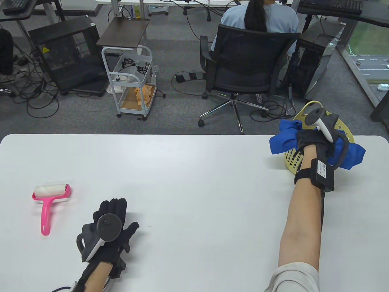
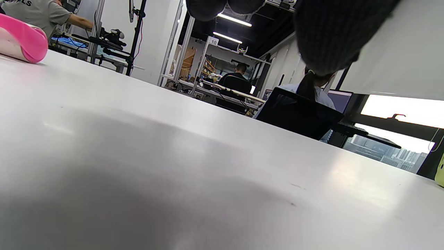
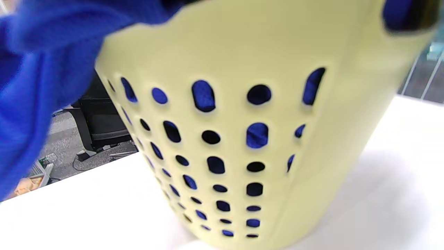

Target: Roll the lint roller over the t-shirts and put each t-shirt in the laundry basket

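Blue t-shirt is draping over the yellow laundry basket at right of the table view, the right hand gripping its bunched middle. Soft, light cloth; it likely needs tucking in. Left hand is resting flat, fingers straight, near the pink lint roller.

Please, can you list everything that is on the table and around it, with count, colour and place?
lint roller: 1, pink, table's left side, lying flat
t-shirt: 1, blue, draped over the basket's top
laundry basket: 1, pale yellow, table's far right
table: 1, white
office chair: 1, black, beyond the table, a person seated
cart: 1, white, on the floor
left hand: black glove, open, resting on the table
right hand: black glove, on the t-shirt
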Demonstrator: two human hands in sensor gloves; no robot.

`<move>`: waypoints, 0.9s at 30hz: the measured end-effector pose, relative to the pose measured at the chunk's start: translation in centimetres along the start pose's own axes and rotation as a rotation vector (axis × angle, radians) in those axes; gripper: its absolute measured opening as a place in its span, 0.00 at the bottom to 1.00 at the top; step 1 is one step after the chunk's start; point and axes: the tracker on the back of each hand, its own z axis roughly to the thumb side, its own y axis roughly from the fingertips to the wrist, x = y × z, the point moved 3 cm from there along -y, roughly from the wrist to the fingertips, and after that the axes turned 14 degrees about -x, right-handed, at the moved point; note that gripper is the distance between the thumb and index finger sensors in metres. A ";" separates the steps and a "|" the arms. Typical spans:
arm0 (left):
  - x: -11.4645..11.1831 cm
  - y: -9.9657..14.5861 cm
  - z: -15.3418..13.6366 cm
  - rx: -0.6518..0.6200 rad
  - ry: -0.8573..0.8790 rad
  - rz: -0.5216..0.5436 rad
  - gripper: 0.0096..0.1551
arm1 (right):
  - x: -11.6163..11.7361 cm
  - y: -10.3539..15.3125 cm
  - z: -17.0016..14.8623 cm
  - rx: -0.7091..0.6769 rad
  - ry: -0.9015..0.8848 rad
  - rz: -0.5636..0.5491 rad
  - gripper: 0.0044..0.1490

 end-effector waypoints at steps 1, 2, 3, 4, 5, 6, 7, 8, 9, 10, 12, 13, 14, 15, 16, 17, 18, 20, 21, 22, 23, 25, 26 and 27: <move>0.0 0.0 0.0 0.000 0.000 0.002 0.52 | -0.1 0.0 0.1 0.003 0.007 -0.003 0.32; 0.0 0.0 0.0 0.001 0.001 0.003 0.52 | -0.2 0.1 0.1 0.004 0.012 0.003 0.32; 0.0 0.0 -0.1 0.002 0.001 0.004 0.52 | -0.3 0.3 0.1 0.005 0.017 0.000 0.32; 0.0 0.0 -0.1 0.002 0.001 0.004 0.52 | -0.6 0.5 0.1 -0.001 0.024 -0.010 0.33; 0.0 0.0 -0.1 0.001 0.001 0.003 0.52 | -0.9 0.8 0.1 -0.004 0.028 -0.018 0.33; -0.1 0.0 -0.1 0.000 0.000 0.002 0.51 | -1.5 1.2 0.3 -0.009 0.041 -0.032 0.33; -0.1 0.0 0.0 -0.002 0.000 0.002 0.51 | -2.3 1.7 0.5 -0.019 0.054 -0.046 0.33; -0.1 0.0 0.0 -0.004 -0.001 0.002 0.51 | -3.3 2.4 0.8 -0.035 0.062 -0.062 0.33; -0.1 0.0 0.0 -0.006 -0.003 0.001 0.51 | -4.2 3.1 1.1 -0.050 0.062 -0.075 0.32; -0.1 0.0 0.0 -0.008 -0.004 0.001 0.51 | -4.8 3.6 1.3 -0.062 0.059 -0.084 0.32; -0.1 0.0 0.1 -0.013 -0.004 0.006 0.51 | -6.6 5.7 2.2 -0.108 0.048 -0.136 0.32; 0.0 -0.1 0.2 -0.016 -0.006 0.008 0.52 | -7.5 7.2 2.8 -0.140 0.039 -0.193 0.33; 0.0 -0.1 0.2 -0.021 -0.010 0.010 0.52 | -8.1 8.9 3.5 -0.175 0.028 -0.256 0.33; 0.0 -0.1 0.2 -0.022 -0.014 0.012 0.51 | -8.4 9.9 3.9 -0.200 0.026 -0.291 0.33; 0.0 -0.1 0.3 -0.023 -0.020 0.013 0.52 | -8.7 11.9 4.6 -0.234 0.022 -0.360 0.33; 0.0 -0.2 0.3 -0.024 -0.022 0.013 0.52 | -8.7 13.0 4.9 -0.252 0.022 -0.397 0.33; 0.0 -0.2 0.3 -0.023 -0.024 0.015 0.52 | -8.6 14.7 5.5 -0.278 0.022 -0.449 0.33; 0.0 -0.1 0.4 -0.020 -0.028 0.020 0.52 | -7.8 17.7 6.3 -0.320 -0.005 -0.519 0.32; 0.0 -0.1 0.5 -0.023 -0.033 0.021 0.52 | -7.0 19.5 6.9 -0.350 -0.029 -0.536 0.32; 0.0 -0.1 0.6 -0.023 -0.037 0.024 0.52 | -5.9 21.3 7.4 -0.377 -0.057 -0.555 0.32; 0.0 -0.1 0.6 -0.022 -0.039 0.027 0.52 | -5.3 22.2 7.6 -0.392 -0.070 -0.566 0.33; 0.1 0.0 1.0 -0.023 -0.049 0.039 0.52 | -2.0 25.9 9.0 -0.473 -0.133 -0.615 0.33; 0.2 0.0 1.1 -0.025 -0.051 0.042 0.52 | -0.5 27.2 9.6 -0.491 -0.142 -0.618 0.34; 0.2 0.0 1.3 -0.025 -0.053 0.046 0.52 | 1.2 28.5 10.2 -0.517 -0.145 -0.612 0.35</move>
